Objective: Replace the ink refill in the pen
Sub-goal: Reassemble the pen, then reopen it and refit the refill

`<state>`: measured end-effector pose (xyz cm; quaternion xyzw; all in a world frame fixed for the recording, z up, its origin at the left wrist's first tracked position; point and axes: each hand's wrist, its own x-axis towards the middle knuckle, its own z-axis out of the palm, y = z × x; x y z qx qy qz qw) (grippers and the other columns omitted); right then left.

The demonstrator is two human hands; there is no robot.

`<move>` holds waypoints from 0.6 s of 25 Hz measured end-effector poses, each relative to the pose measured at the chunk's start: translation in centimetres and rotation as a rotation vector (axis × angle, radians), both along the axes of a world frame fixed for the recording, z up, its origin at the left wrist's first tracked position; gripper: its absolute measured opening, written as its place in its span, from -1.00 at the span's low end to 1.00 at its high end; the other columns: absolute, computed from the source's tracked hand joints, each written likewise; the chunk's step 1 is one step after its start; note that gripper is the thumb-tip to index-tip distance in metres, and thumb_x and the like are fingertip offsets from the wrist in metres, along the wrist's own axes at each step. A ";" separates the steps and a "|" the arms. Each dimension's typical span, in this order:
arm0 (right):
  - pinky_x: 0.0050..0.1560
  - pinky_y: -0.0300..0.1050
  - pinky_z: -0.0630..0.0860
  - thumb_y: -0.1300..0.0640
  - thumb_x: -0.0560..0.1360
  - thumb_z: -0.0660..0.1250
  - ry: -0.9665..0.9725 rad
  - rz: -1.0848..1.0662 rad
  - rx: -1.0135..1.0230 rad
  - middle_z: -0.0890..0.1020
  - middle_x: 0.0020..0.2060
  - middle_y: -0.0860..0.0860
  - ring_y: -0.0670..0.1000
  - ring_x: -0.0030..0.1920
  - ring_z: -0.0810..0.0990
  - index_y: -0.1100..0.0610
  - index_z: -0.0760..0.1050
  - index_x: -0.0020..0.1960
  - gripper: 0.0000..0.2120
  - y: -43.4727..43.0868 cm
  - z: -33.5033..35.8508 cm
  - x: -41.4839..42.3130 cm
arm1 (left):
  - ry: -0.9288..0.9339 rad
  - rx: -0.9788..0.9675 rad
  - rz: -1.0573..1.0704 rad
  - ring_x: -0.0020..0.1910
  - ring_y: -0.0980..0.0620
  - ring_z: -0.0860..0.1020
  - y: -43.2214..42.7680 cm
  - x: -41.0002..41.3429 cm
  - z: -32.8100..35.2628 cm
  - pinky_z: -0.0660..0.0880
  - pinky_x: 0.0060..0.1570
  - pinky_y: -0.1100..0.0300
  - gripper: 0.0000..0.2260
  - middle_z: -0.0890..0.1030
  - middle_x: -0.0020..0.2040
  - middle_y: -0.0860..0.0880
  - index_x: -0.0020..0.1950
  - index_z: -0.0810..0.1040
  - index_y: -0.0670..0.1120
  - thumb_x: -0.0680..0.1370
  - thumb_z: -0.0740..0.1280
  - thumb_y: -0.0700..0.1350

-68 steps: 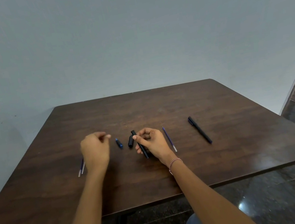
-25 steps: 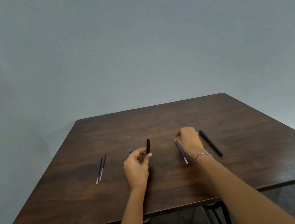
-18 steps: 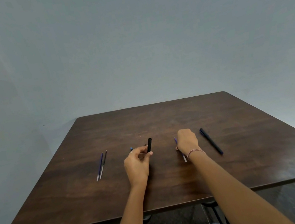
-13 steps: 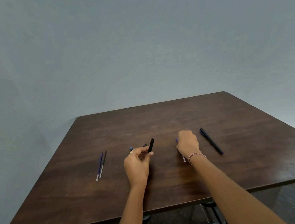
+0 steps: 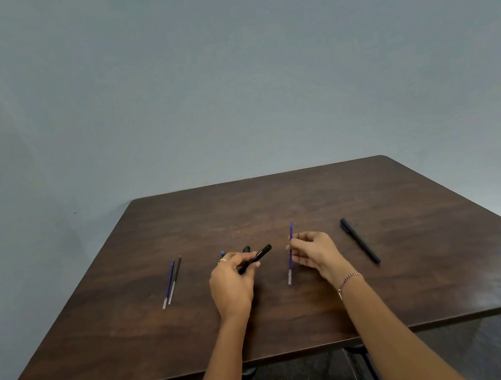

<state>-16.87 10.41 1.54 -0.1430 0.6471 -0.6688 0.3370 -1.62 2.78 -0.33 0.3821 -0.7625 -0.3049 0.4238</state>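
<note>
Gripping the pen barrel [image 5: 256, 257] in the left hand [image 5: 231, 288], open end aimed toward 2 o'clock. Pinching the purple refill [image 5: 290, 254] in the right hand [image 5: 315, 253], at 3 o'clock of the barrel and apart from it. Flanked by two spare refills [image 5: 171, 282] at 9 o'clock and a black pen [image 5: 359, 240] at 3 o'clock, with a dark cap [image 5: 246, 249] just behind at 12. Working mid-table [image 5: 277, 198], well away from every edge.

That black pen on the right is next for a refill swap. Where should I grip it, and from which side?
Pinch the black pen mid-barrel, coming down from above. It lies flat on the table, slim and slanting, with bare wood along both long sides, so thumb and finger should straddle it.
</note>
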 end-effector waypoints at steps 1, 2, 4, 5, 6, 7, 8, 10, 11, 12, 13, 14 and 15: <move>-0.34 -0.26 0.58 0.37 0.48 0.35 -0.019 -0.024 -0.108 0.64 -0.25 0.07 -0.04 -0.24 0.62 0.19 0.51 -0.06 -0.88 0.1 -0.3 0.4 | -0.001 -0.006 -0.004 -0.17 0.22 0.53 0.0 0.0 0.0 0.38 -0.15 0.47 -0.81 0.58 -0.15 0.19 -0.07 0.69 0.01 0.36 0.52 -0.20; -0.31 -0.25 0.60 0.39 0.48 0.34 -0.034 -0.054 -0.210 0.64 -0.24 0.08 -0.03 -0.23 0.63 0.20 0.51 -0.05 -0.87 0.3 -0.5 0.7 | -0.002 -0.011 -0.004 -0.17 0.21 0.54 -0.1 0.0 0.0 0.42 -0.15 0.40 -0.82 0.59 -0.15 0.18 -0.09 0.69 0.01 0.36 0.52 -0.20; -0.26 -0.23 0.60 0.42 0.46 0.34 -0.049 -0.115 -0.382 0.64 -0.23 0.10 -0.04 -0.24 0.65 0.20 0.50 -0.07 -0.85 0.6 -1.0 1.4 | -0.009 -0.012 0.000 -0.17 0.19 0.56 -0.2 0.0 -0.1 0.46 -0.14 0.31 -0.82 0.62 -0.14 0.15 -0.10 0.69 0.02 0.35 0.53 -0.20; -0.25 -0.23 0.60 0.43 0.46 0.34 -0.055 -0.144 -0.450 0.64 -0.24 0.10 -0.04 -0.25 0.65 0.19 0.49 -0.08 -0.83 0.8 -1.1 1.6 | -0.016 -0.012 0.001 -0.17 0.19 0.56 -0.2 0.0 -0.1 0.47 -0.15 0.30 -0.82 0.62 -0.14 0.14 -0.11 0.69 0.02 0.35 0.53 -0.19; -0.25 -0.22 0.60 0.44 0.46 0.34 -0.060 -0.166 -0.501 0.65 -0.25 0.10 -0.03 -0.25 0.65 0.19 0.49 -0.09 -0.83 0.9 -1.1 1.7 | -0.026 -0.014 0.003 -0.17 0.18 0.57 -0.2 -0.1 -0.1 0.48 -0.16 0.29 -0.82 0.62 -0.14 0.14 -0.12 0.69 0.03 0.35 0.53 -0.19; -0.24 -0.22 0.60 0.44 0.46 0.34 -0.063 -0.184 -0.536 0.66 -0.25 0.10 -0.02 -0.24 0.66 0.19 0.49 -0.09 -0.82 0.9 -1.1 1.6 | -0.036 -0.015 0.004 -0.18 0.18 0.57 -0.2 -0.1 -0.1 0.48 -0.17 0.28 -0.82 0.61 -0.16 0.15 -0.13 0.68 0.04 0.35 0.53 -0.19; -0.23 -0.21 0.60 0.43 0.46 0.35 -0.062 -0.199 -0.561 0.67 -0.24 0.10 -0.01 -0.22 0.67 0.18 0.50 -0.09 -0.82 1.0 -1.0 1.5 | -0.045 -0.016 0.002 -0.20 0.18 0.57 -0.3 -0.1 -0.1 0.48 -0.19 0.27 -0.82 0.60 -0.18 0.16 -0.14 0.68 0.05 0.34 0.53 -0.18; -0.20 -0.19 0.61 0.42 0.45 0.36 -0.057 -0.223 -0.601 0.68 -0.23 0.09 -0.01 -0.20 0.68 0.19 0.50 -0.08 -0.83 1.1 -1.0 1.4 | -0.060 -0.020 -0.004 -0.21 0.18 0.56 -0.3 -0.2 -0.1 0.47 -0.21 0.26 -0.82 0.57 -0.22 0.18 -0.16 0.67 0.07 0.33 0.54 -0.18; -0.19 -0.19 0.61 0.42 0.45 0.37 -0.056 -0.234 -0.622 0.69 -0.23 0.09 -0.02 -0.19 0.68 0.19 0.50 -0.08 -0.83 1.1 -0.9 1.3 | -0.069 -0.024 -0.007 -0.21 0.18 0.56 -0.3 -0.2 -0.1 0.48 -0.22 0.25 -0.81 0.56 -0.22 0.18 -0.16 0.67 0.07 0.33 0.54 -0.17; -0.18 -0.19 0.62 0.42 0.45 0.36 -0.057 -0.247 -0.643 0.69 -0.23 0.09 -0.02 -0.19 0.68 0.19 0.50 -0.08 -0.84 1.2 -0.9 1.3 | -0.077 -0.031 -0.011 -0.21 0.17 0.56 -0.3 -0.2 -0.1 0.49 -0.21 0.24 -0.81 0.56 -0.22 0.18 -0.15 0.67 0.08 0.33 0.54 -0.17; -0.18 -0.19 0.62 0.43 0.45 0.36 -0.065 -0.262 -0.668 0.69 -0.23 0.08 -0.02 -0.19 0.68 0.20 0.49 -0.09 -0.83 1.2 -0.9 1.3 | -0.084 -0.039 -0.016 -0.21 0.17 0.56 -0.3 -0.3 -0.1 0.50 -0.20 0.23 -0.81 0.57 -0.21 0.19 -0.14 0.67 0.07 0.34 0.54 -0.17; -0.17 -0.19 0.62 0.44 0.45 0.35 -0.078 -0.279 -0.699 0.69 -0.24 0.08 -0.03 -0.19 0.68 0.19 0.48 -0.10 -0.82 1.2 -0.9 1.2 | -0.090 -0.045 -0.023 -0.20 0.17 0.56 -0.3 -0.3 -0.1 0.51 -0.19 0.23 -0.81 0.57 -0.21 0.19 -0.13 0.67 0.07 0.34 0.54 -0.17; -0.17 -0.18 0.63 0.45 0.46 0.33 -0.095 -0.293 -0.730 0.69 -0.25 0.08 -0.03 -0.20 0.68 0.19 0.46 -0.12 -0.81 1.2 -0.8 1.1 | -0.096 -0.049 -0.029 -0.20 0.17 0.57 -0.2 -0.3 -0.1 0.51 -0.18 0.23 -0.81 0.56 -0.20 0.19 -0.12 0.67 0.06 0.34 0.54 -0.17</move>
